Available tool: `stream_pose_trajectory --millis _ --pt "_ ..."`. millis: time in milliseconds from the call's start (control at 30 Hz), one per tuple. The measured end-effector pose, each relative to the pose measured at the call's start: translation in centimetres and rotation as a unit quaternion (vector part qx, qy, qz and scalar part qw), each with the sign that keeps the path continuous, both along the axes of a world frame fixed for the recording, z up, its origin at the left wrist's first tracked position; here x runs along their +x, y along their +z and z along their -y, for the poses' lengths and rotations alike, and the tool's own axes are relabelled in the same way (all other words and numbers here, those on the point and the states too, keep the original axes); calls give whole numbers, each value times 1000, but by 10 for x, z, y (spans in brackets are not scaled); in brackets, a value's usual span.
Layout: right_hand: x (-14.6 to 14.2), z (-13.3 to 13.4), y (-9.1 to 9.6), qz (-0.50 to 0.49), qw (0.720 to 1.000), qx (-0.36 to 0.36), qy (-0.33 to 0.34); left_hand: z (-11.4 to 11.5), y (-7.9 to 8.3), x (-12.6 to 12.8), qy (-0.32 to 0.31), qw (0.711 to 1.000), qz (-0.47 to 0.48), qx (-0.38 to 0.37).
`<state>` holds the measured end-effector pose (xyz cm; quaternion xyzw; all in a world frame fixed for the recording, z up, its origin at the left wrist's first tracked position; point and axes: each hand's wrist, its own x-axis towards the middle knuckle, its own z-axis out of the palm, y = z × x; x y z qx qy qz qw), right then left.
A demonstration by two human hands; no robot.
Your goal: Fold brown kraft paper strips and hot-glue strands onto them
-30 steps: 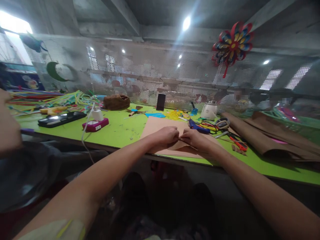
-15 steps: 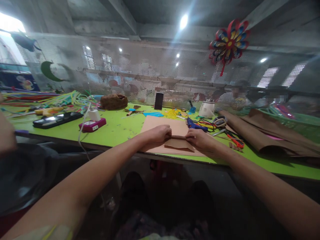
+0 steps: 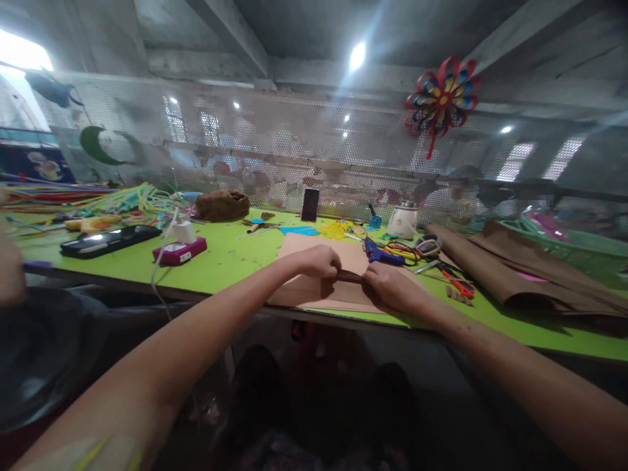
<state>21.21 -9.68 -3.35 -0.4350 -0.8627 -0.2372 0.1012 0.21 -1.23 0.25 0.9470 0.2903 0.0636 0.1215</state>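
Note:
Between my two hands is a narrow folded strip of brown paper (image 3: 350, 277), pinched at both ends. My left hand (image 3: 321, 261) is closed on its left end, and my right hand (image 3: 385, 280) is closed on its right end. Under the strip lies a light brown sheet of card (image 3: 299, 294), near the front edge of the green table (image 3: 230, 258). Just beyond my right hand rests a blue glue gun (image 3: 380, 252). Some fingertips are hidden behind the knuckles.
To the right lie orange-handled cutters (image 3: 458, 284), a tape roll (image 3: 428, 244) and a large roll of brown paper (image 3: 483, 271). A magenta power socket (image 3: 179, 251) with a white cable stands left. A phone (image 3: 310, 205) stands at the back. Another person's arm (image 3: 10, 261) shows far left.
The brown paper's lower flap, which hung open toward me, is now folded in, leaving a narrow strip. Both hands still grip its ends. The camera view has tilted slightly.

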Motion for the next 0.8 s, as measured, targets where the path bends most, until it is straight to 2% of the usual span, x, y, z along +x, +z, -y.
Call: stream_pose_trajectory --millis 33,133,233,333,400,500,633,800 --pt "0 1 -1 4 1000 14 2 -3 7 7 17 1000 4 -26" --pt "2 1 -6 -13 998 61 12 -7 24 22 25 999 4 -37" --pt "6 1 -12 -55 995 84 28 -4 31 24 17 996 -1 -92" --pt "9 1 -14 -72 993 89 37 2 26 20 2 982 27 -185" --pt "9 2 -14 -64 993 91 35 3 18 17 8 978 49 -203" --pt "6 3 -11 -50 994 92 31 2 8 16 6 983 50 -178" --pt "4 3 -11 -54 995 82 32 4 4 14 -22 985 53 -163" --pt "7 -5 -4 -185 977 61 83 3 1 6 -32 987 70 -143"
